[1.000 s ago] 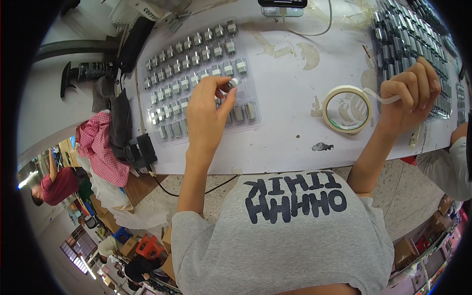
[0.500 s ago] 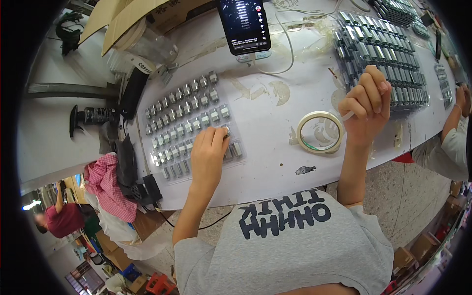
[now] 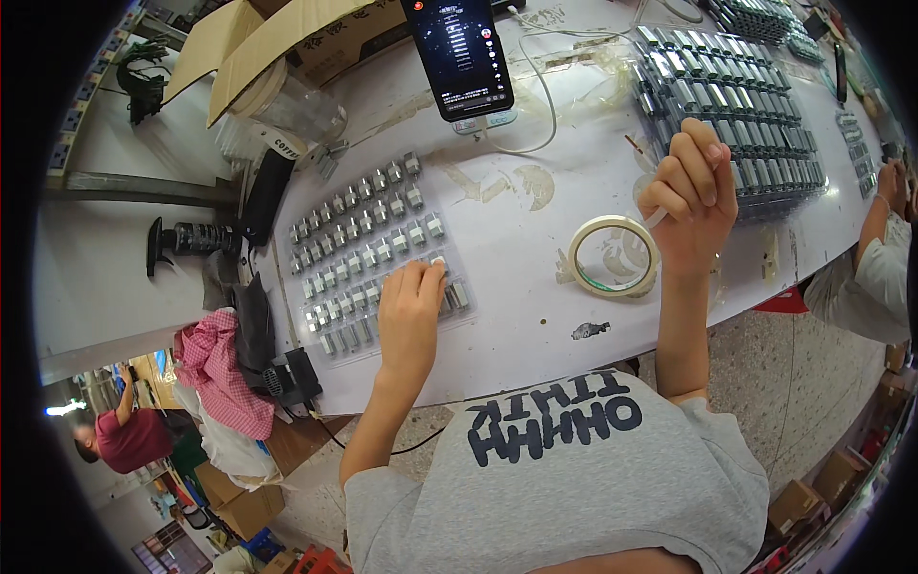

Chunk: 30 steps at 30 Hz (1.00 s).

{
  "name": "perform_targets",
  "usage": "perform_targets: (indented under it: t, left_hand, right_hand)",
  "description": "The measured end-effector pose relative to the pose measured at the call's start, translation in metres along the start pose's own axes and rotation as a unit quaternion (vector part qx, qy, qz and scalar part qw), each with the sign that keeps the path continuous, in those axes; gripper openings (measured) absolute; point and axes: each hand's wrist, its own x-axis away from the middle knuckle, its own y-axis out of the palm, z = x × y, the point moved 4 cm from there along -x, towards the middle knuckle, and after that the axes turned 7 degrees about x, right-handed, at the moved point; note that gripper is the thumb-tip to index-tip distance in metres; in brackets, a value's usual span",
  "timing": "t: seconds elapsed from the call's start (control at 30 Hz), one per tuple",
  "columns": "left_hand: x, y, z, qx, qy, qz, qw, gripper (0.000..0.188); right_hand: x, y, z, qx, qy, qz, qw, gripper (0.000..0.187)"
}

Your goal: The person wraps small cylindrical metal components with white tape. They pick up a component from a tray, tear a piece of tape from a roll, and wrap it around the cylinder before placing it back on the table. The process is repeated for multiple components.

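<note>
My left hand [image 3: 411, 311] reaches over a clear plastic tray [image 3: 461, 251] holding rows of short silver metal cylinders [image 3: 391, 246]. Many of them carry a white band around the middle. Its fingers are pressed together at a cylinder [image 3: 439, 260] near the tray's right side, mostly hidden under the fingertips. Raised above the table on the right, my right hand [image 3: 690, 191] is closed, fingers curled. A small whitish strip, seemingly tape [image 3: 656, 219], sticks out on its left side. Just left of this hand, a roll of cream tape [image 3: 580, 260] lies flat.
A lit phone [image 3: 461, 57] with a white cable stands at the back. Stacked trays of metal cylinders [image 3: 755, 129] rise behind my right hand. An open cardboard box [image 3: 287, 43], a plastic jar [image 3: 311, 110] and a black spray bottle [image 3: 191, 237] are at left. Another person's arm [image 3: 875, 225] shows far right.
The view has shifted slightly. My left hand stays at the same part of the tray, and my right hand remains raised and curled with the whitish strip.
</note>
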Motion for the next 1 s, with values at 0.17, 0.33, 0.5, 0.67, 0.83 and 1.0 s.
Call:
perform_targets:
  t: [0.17, 0.33, 0.5, 0.67, 0.83, 1.0]
  left_hand:
    - [-0.002, -0.008, 0.002, 0.006, -0.025, -0.029, 0.999, 0.018]
    - [-0.014, -0.021, 0.003, 0.026, -0.012, -0.038, 0.999, 0.018]
    - [-0.064, -0.041, 0.0, 0.061, 0.034, 0.014, 0.997, 0.017]
    - [-0.118, -0.023, -0.002, 0.082, 0.098, 0.065, 0.99, 0.028]
    - [-0.152, -0.005, -0.005, 0.072, 0.151, 0.088, 0.982, 0.032]
    - [-0.172, 0.012, -0.02, 0.051, 0.149, 0.077, 0.984, 0.029]
  right_hand:
    - [0.0, 0.0, 0.0, -0.001, 0.0, -0.003, 1.0, 0.016]
    - [0.0, 0.003, 0.0, -0.012, 0.015, -0.022, 1.0, 0.014]
    - [0.004, 0.015, 0.005, 0.14, 0.037, -0.061, 0.988, 0.017]
    - [0.007, 0.027, 0.018, 0.285, 0.039, -0.029, 0.957, 0.015]
    - [0.008, 0.032, 0.021, 0.353, 0.079, -0.015, 0.932, 0.006]
    - [0.003, 0.036, 0.021, 0.375, 0.085, -0.065, 0.921, 0.008]
